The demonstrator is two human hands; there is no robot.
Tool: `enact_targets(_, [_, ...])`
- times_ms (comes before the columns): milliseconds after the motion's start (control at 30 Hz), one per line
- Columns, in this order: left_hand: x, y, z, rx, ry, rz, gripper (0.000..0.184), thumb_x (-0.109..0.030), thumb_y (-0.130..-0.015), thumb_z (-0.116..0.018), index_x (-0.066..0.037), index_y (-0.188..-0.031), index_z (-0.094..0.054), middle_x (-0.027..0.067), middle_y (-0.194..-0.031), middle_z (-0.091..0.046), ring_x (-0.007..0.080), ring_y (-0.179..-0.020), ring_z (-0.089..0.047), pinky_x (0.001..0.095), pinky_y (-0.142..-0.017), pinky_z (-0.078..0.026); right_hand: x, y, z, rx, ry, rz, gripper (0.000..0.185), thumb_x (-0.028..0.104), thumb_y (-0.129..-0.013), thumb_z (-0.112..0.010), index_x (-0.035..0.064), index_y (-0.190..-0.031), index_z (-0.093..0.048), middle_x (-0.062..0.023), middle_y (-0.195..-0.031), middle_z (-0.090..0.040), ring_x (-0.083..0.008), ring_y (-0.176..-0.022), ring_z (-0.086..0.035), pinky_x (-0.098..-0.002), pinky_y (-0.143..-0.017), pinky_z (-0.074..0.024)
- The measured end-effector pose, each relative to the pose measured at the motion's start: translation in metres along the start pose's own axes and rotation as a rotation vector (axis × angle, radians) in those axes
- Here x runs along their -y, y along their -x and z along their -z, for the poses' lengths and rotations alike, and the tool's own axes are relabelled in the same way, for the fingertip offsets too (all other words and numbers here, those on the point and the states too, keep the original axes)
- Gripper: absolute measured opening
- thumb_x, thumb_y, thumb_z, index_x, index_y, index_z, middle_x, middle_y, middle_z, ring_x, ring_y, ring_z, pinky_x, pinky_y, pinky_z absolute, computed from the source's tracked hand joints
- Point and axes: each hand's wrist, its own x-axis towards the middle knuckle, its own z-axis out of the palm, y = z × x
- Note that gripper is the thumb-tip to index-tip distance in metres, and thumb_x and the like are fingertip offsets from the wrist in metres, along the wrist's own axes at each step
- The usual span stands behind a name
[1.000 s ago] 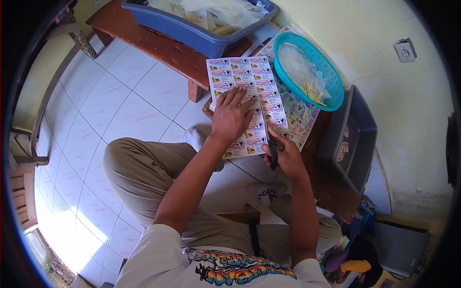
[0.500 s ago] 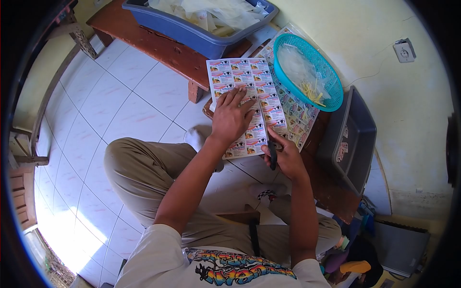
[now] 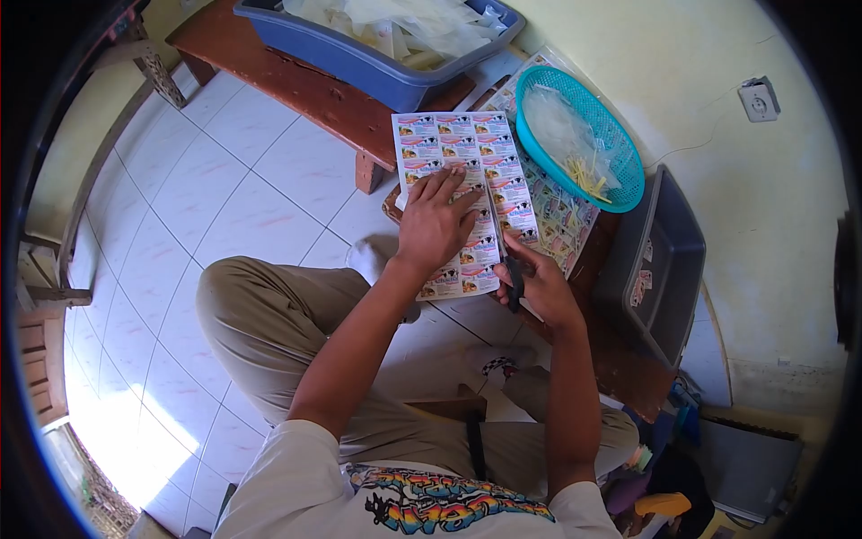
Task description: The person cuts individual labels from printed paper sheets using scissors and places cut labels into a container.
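A sheet of printed labels [image 3: 431, 144] lies on a low wooden surface in front of me. My left hand [image 3: 437, 222] rests on the sheet with its fingers spread, pressing it flat. At the sheet's lower right, my right hand [image 3: 541, 286] is closed on black-handled scissors [image 3: 514, 286]. Their blades point up along a long slit between two columns of labels. The strip right of the slit is still joined near the top and stands slightly apart lower down.
A blue tub [image 3: 359, 56] of clear plastic bags stands on a red-brown bench [image 3: 296, 85]. On more label sheets [image 3: 561, 220] sits a turquoise basket [image 3: 633, 162] with bags and yellow strips. A grey bin [image 3: 669, 269] is at right. A person [image 3: 669, 503] is partly visible at lower right.
My right hand has shifted slightly right, and the lower end of the right strip now sits higher and more apart. My left hand stays spread on the sheet.
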Motion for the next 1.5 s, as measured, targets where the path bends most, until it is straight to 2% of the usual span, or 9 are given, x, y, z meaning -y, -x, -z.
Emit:
enact_targets(200, [-0.001, 0.001, 0.005, 0.008, 0.008, -0.005, 0.034, -0.024, -0.091, -0.077, -0.018, -0.125, -0.078, 0.0129, -0.144, -0.066, 0.0320, -0.140, -0.056, 0.0470, -0.118, -0.039, 0.007, -0.010, 0.000, -0.010, 0.097, 0.001, 0.076, 0.015, -0.094, -0.083, 0.0062, -0.160, -0.047, -0.0019, -0.080, -0.066, -0.0105, -0.067, -0.064, -0.0301, -0.062, -0.0554])
enact_targets(733, [-0.001, 0.001, 0.005, -0.012, 0.027, -0.009, 0.032, -0.024, -0.090, -0.075, -0.016, -0.121, -0.079, 0.0138, -0.141, -0.066, 0.0316, -0.139, -0.055, 0.0467, -0.119, -0.038, 0.002, -0.015, -0.005, -0.032, 0.160, 0.064, 0.077, 0.018, -0.093, -0.084, 0.0045, -0.159, -0.048, -0.0006, -0.080, -0.065, -0.0086, -0.065, -0.062, -0.0285, -0.061, -0.0537])
enact_targets(1200, [-0.001, 0.001, 0.005, -0.003, 0.008, -0.007, 0.034, -0.025, -0.091, -0.077, -0.018, -0.124, -0.079, 0.0135, -0.143, -0.066, 0.0322, -0.138, -0.057, 0.0472, -0.117, -0.040, 0.002, -0.011, -0.019, -0.078, -0.020, 0.050, 0.076, 0.014, -0.093, -0.085, 0.0021, -0.159, -0.048, 0.0001, -0.087, -0.064, -0.0076, -0.066, -0.058, -0.0267, -0.059, -0.0511])
enact_targets(1500, [-0.001, 0.001, 0.005, -0.002, 0.009, -0.010, 0.034, -0.025, -0.091, -0.077, -0.018, -0.124, -0.079, 0.0139, -0.143, -0.066, 0.0325, -0.138, -0.057, 0.0473, -0.117, -0.040, -0.001, -0.013, -0.018, -0.066, 0.003, 0.070, 0.077, 0.014, -0.093, -0.084, 0.0022, -0.159, -0.047, 0.0003, -0.086, -0.063, -0.0075, -0.066, -0.058, -0.0269, -0.059, -0.0509])
